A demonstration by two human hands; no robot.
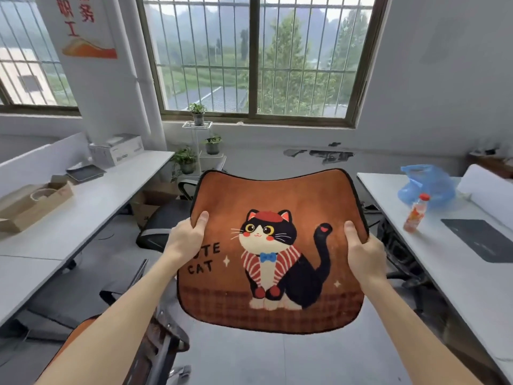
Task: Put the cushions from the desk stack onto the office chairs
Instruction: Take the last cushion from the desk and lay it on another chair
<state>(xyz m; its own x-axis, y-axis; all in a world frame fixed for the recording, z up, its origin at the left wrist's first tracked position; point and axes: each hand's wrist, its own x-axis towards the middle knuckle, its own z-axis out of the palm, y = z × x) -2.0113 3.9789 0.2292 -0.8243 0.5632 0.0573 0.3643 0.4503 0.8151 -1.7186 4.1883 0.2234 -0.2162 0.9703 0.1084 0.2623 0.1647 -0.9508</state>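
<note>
Both hands clasp the cat cushion (277,245) by its side edges, thumbs on the printed face and fingers hidden beneath: the left hand (186,237) on one edge, the right hand (363,245) on the other. The cushion hangs between them, face up, above the aisle floor. A black office chair (163,220) lies just beyond and left of the left hand, its seat partly hidden behind the cushion's far corner, so that hand is nearer. Another chair (399,254) shows past the right hand, by the right desk (458,273). Desks flank the grip on both sides; the aisle ahead looks open.
</note>
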